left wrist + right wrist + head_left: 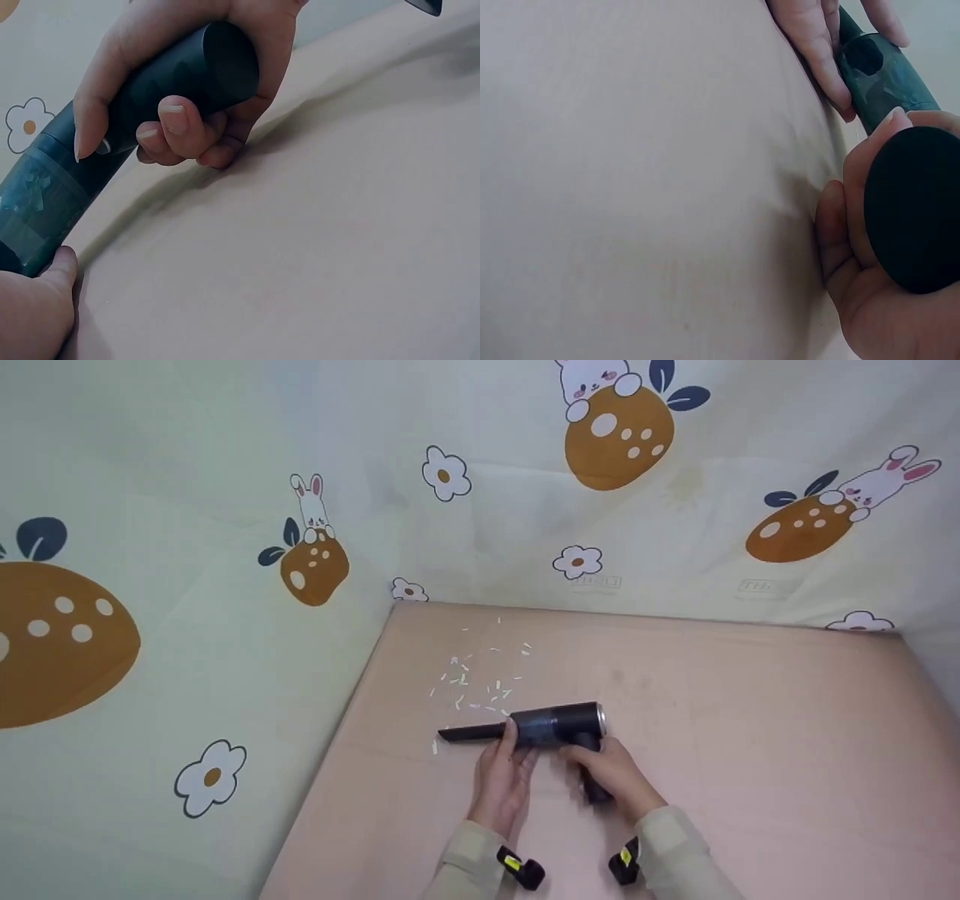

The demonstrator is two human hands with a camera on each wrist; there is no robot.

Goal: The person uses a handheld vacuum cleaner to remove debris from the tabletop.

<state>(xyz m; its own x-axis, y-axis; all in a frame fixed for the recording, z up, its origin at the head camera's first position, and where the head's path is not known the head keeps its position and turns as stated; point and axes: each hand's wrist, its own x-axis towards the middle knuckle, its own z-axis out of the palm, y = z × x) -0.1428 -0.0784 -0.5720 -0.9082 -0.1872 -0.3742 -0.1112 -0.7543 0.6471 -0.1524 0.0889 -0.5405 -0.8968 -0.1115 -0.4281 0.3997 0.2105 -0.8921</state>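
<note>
Vacuum (556, 725); right grip (616, 774) round handle (597, 792)

The counter (787, 750) is one, and so is the handheld vacuum (577, 721). There are two hands, one left hand (501, 781) and one right hand (616, 776), two sleeves (471, 861) and two black wrist devices (531, 874), one per wrist. More than twenty pale scraps (498, 685) lie toward the counter's far left corner, too small for an exact count. Along the left and far edges, the head view shows five printed flowers (213, 778), four brown fruits (619, 450) and three rabbits (592, 381)
</note>
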